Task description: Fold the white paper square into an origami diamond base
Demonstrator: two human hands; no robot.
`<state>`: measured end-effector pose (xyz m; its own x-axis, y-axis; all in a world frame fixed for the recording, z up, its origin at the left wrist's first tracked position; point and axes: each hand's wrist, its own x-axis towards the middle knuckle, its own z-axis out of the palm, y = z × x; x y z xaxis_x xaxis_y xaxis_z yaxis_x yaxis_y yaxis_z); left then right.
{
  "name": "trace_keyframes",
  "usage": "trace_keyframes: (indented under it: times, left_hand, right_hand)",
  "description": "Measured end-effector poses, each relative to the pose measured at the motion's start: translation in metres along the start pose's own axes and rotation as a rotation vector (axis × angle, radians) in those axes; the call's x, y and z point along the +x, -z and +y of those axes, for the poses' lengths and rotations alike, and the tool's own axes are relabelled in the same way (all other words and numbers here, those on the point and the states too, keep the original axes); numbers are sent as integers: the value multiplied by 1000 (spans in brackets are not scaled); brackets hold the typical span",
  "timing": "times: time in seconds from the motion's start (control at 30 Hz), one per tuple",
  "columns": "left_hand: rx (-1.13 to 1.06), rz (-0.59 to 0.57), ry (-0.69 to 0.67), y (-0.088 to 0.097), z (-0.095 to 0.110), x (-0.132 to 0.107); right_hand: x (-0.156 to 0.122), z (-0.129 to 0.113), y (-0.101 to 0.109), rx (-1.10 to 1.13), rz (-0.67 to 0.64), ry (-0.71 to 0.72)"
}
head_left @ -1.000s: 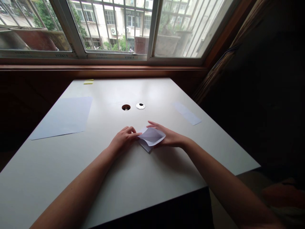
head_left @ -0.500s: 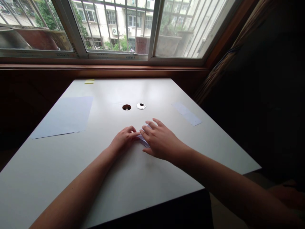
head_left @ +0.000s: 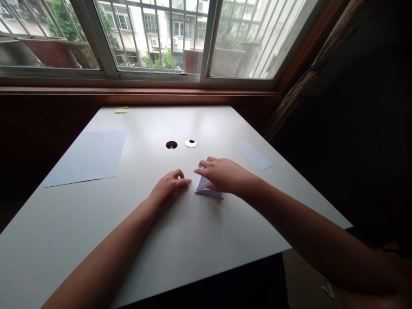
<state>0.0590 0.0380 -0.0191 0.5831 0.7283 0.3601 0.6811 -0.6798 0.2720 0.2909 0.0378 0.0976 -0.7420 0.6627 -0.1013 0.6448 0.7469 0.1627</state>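
A small folded piece of white paper (head_left: 206, 189) lies on the white table (head_left: 180, 240), near its middle. My right hand (head_left: 222, 175) rests on top of the paper with its fingers curled down, pressing it; most of the paper is hidden under that hand. My left hand (head_left: 169, 188) sits on the table just left of the paper, fingers curled in, fingertips close to the paper's left corner.
A white sheet (head_left: 86, 158) lies at the table's left. A narrow paper strip (head_left: 252, 153) lies at the right. A cable hole (head_left: 171, 145) and its round cap (head_left: 191, 143) sit mid-table. A yellow note (head_left: 121, 110) is at the far edge, below the window.
My right hand came from under the raised flap, went over the paper flat, then slid right. The paper now lies folded flat. My left hand has stayed in place.
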Motion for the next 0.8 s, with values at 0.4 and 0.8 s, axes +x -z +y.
trace_keyframes:
  times: [0.4, 0.8]
  left_hand:
    - [-50, 128, -128, 10, 15, 0]
    - [67, -27, -167, -1, 15, 0]
  right_hand:
    - [-4, 19, 22, 262, 396, -21]
    - [-55, 53, 18, 242, 232, -8]
